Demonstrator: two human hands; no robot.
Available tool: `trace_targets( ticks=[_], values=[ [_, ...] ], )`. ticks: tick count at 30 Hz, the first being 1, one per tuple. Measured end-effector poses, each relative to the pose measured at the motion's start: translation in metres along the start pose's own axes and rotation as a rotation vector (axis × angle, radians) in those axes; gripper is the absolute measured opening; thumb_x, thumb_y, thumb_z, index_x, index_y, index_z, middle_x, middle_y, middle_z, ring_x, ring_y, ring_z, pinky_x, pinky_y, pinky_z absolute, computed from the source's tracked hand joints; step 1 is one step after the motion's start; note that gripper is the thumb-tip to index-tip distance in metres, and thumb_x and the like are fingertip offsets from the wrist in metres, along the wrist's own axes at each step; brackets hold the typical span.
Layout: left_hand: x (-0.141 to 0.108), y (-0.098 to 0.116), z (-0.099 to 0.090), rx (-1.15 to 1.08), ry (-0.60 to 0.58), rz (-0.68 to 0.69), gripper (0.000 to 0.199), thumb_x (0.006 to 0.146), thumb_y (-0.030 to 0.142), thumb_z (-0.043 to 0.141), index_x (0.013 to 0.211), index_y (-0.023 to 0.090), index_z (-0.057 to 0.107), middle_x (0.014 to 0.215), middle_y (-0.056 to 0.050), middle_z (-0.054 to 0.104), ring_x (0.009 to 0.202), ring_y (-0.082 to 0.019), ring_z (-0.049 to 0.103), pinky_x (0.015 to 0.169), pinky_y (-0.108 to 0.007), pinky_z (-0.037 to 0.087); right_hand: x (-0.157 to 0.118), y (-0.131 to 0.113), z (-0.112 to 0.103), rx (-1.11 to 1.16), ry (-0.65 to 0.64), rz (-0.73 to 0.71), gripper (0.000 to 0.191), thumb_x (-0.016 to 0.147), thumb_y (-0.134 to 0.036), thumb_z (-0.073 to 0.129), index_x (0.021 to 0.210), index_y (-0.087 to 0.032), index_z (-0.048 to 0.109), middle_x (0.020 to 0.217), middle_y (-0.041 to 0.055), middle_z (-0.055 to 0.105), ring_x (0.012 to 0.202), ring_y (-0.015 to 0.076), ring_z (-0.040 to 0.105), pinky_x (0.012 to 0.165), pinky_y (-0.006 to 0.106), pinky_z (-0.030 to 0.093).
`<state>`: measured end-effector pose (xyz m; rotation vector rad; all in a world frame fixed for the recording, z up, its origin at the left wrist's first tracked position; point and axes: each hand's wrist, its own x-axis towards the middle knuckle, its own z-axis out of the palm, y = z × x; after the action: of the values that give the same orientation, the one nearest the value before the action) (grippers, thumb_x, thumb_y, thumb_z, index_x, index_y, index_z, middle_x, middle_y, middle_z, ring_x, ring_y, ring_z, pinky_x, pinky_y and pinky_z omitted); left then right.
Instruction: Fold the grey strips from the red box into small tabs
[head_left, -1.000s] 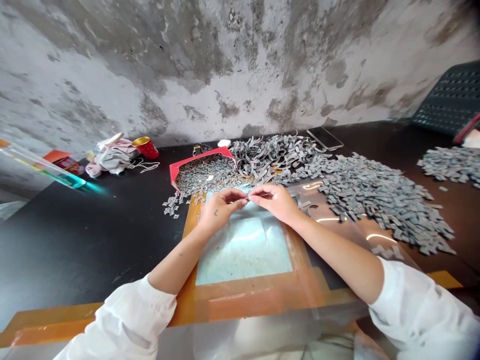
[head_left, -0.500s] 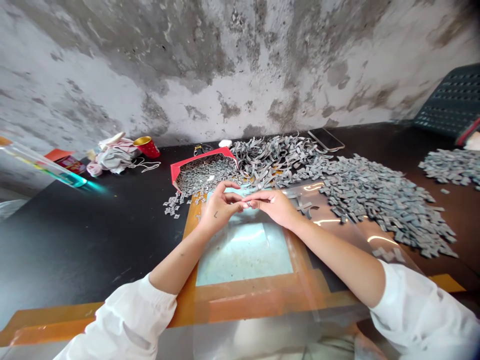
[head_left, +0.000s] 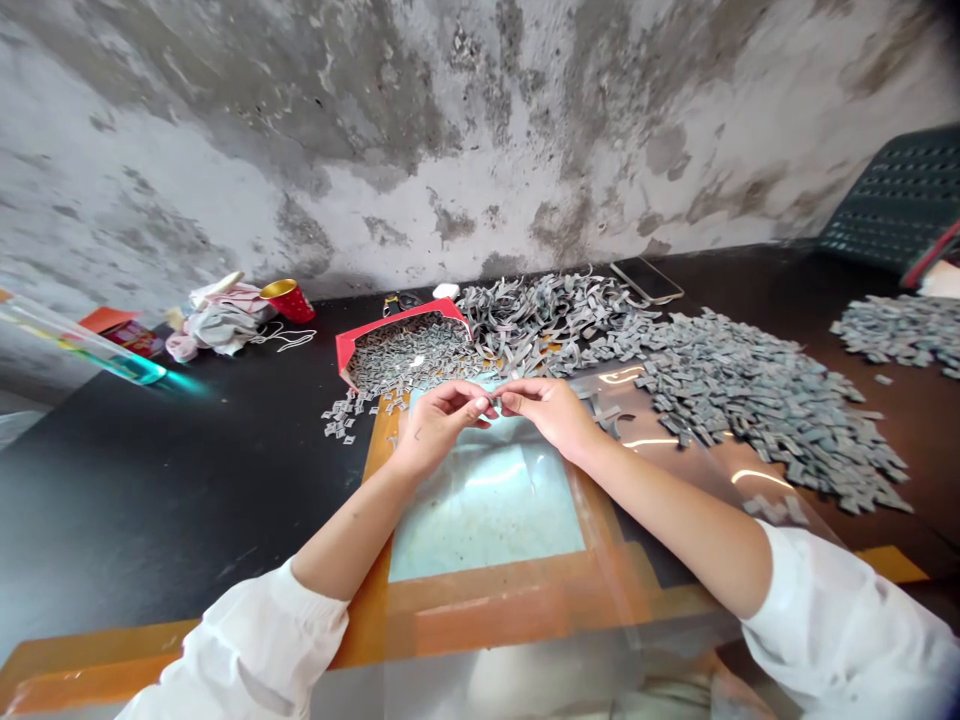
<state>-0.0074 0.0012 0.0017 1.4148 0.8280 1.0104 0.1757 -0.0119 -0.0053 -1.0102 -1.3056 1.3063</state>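
My left hand [head_left: 444,422] and my right hand [head_left: 546,412] meet fingertip to fingertip above a pale blue sheet [head_left: 487,520] taped to the table. Both are closed in a pinch on a small grey strip [head_left: 495,400], mostly hidden by the fingers. Just beyond my left hand lies an open red box [head_left: 346,345] filled with tiny grey clips, some spilled at its near left corner. Behind my hands is a heap of long curled grey strips [head_left: 555,310]. To the right of my right hand spreads a large pile of short folded grey pieces [head_left: 765,400].
A phone [head_left: 646,280] lies by the wall. At the left stand a red cup [head_left: 291,300], a bundle of cloth [head_left: 225,318] and a clear tube glowing blue [head_left: 142,368]. A dark perforated basket [head_left: 896,205] and another grey pile [head_left: 904,330] are at the right.
My left hand has come slightly lower, and its fingers have curled in closer around the pinch. The right hand stays almost in place.
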Motion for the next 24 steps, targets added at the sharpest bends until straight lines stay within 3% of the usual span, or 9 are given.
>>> trace_targets(
  ticks=[8,24],
  values=[
    [0.0010,0.0025,0.0007,0.045,0.009,-0.023,0.019,0.075,0.032,0.074,0.080,0.016,0.065,0.076,-0.002,0.068,0.073,-0.014,0.066,0.065,-0.024,0.056,-0.0018,-0.0038,-0.0006,-0.151,0.023,-0.091,0.017,0.077,-0.032,0.068,0.089,-0.022,0.076,0.089,0.0017,0.075,0.086,0.0179,0.067,0.080,0.030,0.050],
    [0.0008,0.0025,0.0020,0.107,0.035,-0.034,0.023,0.073,0.036,0.075,0.078,0.015,0.067,0.073,-0.003,0.068,0.070,-0.014,0.064,0.064,-0.025,0.057,-0.0044,-0.0054,-0.0002,-0.190,0.074,-0.108,0.016,0.076,-0.031,0.070,0.088,-0.022,0.076,0.090,0.0020,0.075,0.089,0.0196,0.069,0.084,0.032,0.052]
  ],
)
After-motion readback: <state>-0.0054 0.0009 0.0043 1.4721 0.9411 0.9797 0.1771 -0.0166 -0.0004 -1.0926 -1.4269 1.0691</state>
